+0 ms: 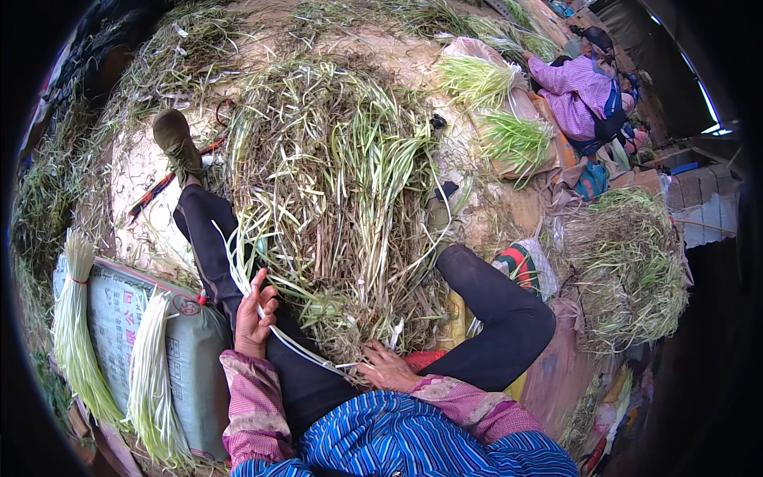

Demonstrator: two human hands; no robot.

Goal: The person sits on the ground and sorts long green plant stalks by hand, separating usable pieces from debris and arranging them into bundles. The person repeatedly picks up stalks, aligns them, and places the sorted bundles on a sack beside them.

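Observation:
My left hand (257, 316) grips a few long, pale, chive-like stalks (298, 343) near their middle. Their leafy tops (241, 250) curve up over my left thigh. The lower ends reach the thumb and fingers of my right hand (390, 368), which rests low against the edge of a large heap of stalks. That heap (334, 197) lies between my legs, with green leaves mixed among dry brown ones. Two cleaned bundles, one banded (80, 322) and one white-stemmed (152, 369), lie to my left on a stuffed woven sack (197, 358) bearing printed writing.
At upper right, a person in a checked top (572, 89) sits near green bundles (515, 140) on a sack. Another leafy pile (626, 268) lies to my right. A dark red-and-black stick-like object (152, 194) is on the littered ground beside my left shoe (176, 140).

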